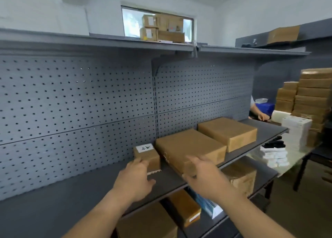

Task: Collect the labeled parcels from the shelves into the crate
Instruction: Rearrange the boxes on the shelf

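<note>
Box (147, 157): brown cardboard cube, white label.
Left hand (133, 179): straight fingers touch it.
Right hand (203, 175): blurry; grip unclear.

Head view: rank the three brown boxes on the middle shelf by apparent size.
1. middle flat box.
2. far-right box, looking somewhat smaller, though it lies farther away, so unsure.
3. white-labelled box, clearly smallest.
</note>
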